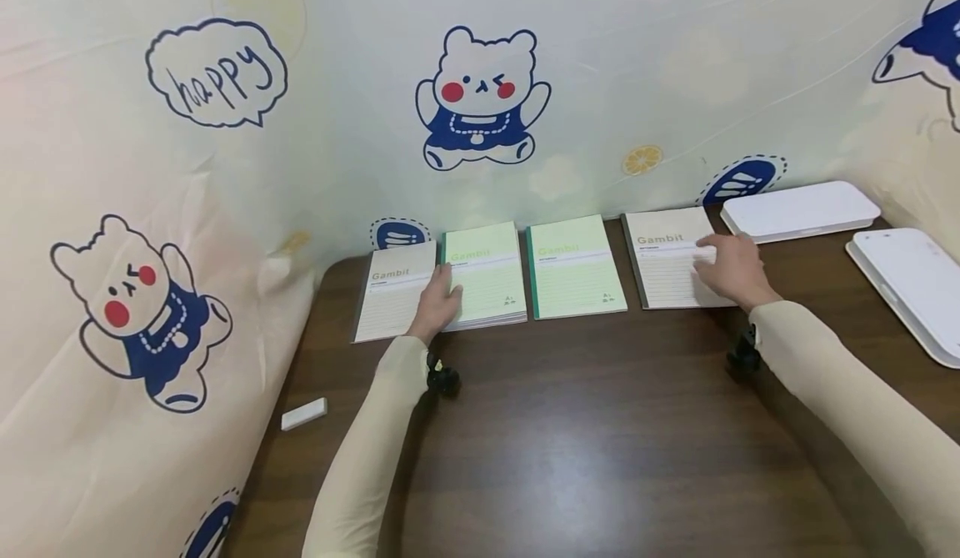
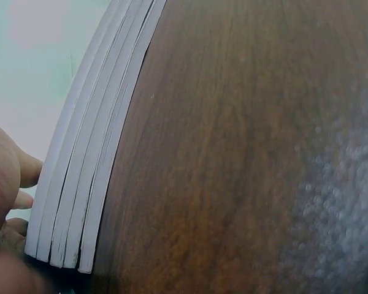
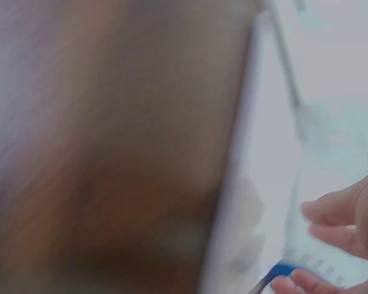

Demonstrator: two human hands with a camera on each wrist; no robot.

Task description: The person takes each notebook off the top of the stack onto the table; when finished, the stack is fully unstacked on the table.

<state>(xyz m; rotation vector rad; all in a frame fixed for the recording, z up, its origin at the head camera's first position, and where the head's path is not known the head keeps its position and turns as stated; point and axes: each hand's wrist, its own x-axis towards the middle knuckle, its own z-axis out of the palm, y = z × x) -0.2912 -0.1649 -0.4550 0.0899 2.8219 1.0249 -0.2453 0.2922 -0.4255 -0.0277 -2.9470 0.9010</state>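
Left grip is laid flat, fingers relaxed, on stacked pale-green paper notebooks; right grip is spread on beige lined notebook. Stack could be fanned or skewed on brown wood counter if pushed unevenly.

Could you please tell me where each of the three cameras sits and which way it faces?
Head: above, looking forward and down at four notebooks on the table; both hands show, left hand, right hand.
Left wrist: low at the table, facing the green stack edge-on; fingers show.
Right wrist: blurred, low, facing the beige notebook; fingertips show.
Shared: the table and notebooks.
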